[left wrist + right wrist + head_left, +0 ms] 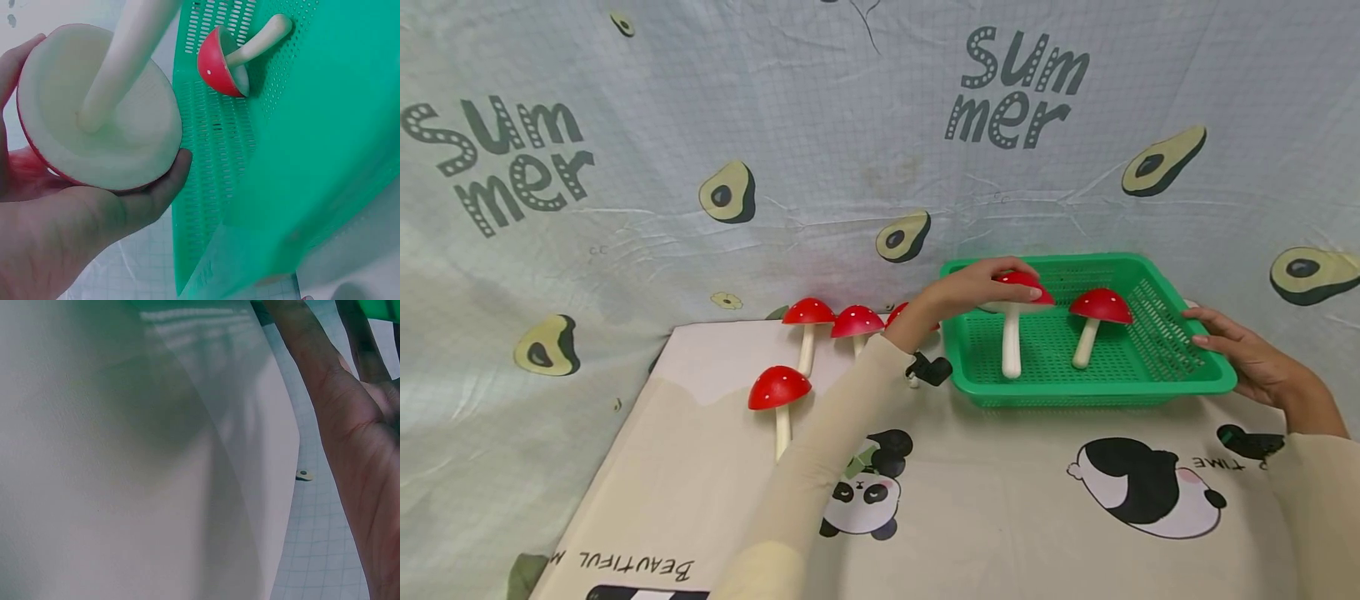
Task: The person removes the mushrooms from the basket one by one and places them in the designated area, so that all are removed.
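My left hand (981, 287) holds a toy mushroom (1012, 342) by its red, white-dotted cap, over the left part of a green plastic basket (1093, 389). The mushroom's pale stem points down in the head view; the left wrist view shows the cap's whitish underside (144, 119) with fingers and thumb around its edge. A second red mushroom (1101, 307) lies inside the basket, its stem leaning toward the near side. At the basket's right end, my right hand (1258, 358) grips the rim. Part of that grip is hidden in the right wrist view.
Left of the basket, several more red mushrooms (778, 388) lie on the pale table cover (1000, 500), some partly behind my left forearm. Panda drawings are printed on the cover. A hanging cloth (820, 125) with avocado prints rises directly behind the table and basket.
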Available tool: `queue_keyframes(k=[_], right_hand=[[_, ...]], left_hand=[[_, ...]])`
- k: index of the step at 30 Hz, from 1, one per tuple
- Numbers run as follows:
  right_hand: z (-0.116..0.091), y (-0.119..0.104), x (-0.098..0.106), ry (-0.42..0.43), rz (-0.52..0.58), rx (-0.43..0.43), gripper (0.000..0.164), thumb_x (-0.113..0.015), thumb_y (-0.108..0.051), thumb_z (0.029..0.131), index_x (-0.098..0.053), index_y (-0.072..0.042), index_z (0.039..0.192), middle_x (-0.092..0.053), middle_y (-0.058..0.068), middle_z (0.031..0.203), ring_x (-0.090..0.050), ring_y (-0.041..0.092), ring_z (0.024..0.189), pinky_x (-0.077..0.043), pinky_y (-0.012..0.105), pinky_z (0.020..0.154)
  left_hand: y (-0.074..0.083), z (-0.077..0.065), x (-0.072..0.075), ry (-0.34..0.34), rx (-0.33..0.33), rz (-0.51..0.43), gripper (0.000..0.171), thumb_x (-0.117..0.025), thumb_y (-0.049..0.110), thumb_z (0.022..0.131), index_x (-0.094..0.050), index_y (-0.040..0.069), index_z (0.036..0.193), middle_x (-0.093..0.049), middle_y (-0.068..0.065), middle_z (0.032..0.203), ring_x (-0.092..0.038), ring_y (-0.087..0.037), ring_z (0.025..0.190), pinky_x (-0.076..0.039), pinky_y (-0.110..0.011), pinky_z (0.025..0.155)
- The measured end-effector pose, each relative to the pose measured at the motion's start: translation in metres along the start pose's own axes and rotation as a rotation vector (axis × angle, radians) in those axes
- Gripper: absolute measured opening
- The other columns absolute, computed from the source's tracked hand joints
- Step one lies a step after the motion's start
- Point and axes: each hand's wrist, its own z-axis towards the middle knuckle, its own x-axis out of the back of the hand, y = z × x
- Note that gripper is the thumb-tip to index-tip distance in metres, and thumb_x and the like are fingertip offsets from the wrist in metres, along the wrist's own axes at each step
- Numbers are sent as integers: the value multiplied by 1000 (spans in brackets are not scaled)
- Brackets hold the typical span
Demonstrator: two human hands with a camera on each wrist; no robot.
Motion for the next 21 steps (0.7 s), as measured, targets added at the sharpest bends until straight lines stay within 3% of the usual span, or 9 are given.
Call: queue_keyframes(k=[13, 21], right_hand=[[1, 0, -1, 17, -8, 1, 49, -31, 3, 108, -55, -28, 138, -62, -3, 122, -72, 20, 98, -63, 40, 73], [1, 1, 0, 7, -7, 10, 50, -30, 3, 108, -55, -27, 139, -62, -3, 122, -72, 20, 98, -63, 40, 73]], left_hand=[[-3, -14, 4, 44, 15, -39, 38, -63, 34, 101, -58, 15, 134, -60, -1, 126, -57, -16, 115, -50, -29, 95], [-11, -25, 10, 53, 59, -51, 39, -64, 38, 99, -57, 20, 134, -59, -3, 127, -56, -19, 115, -55, -39, 91]])
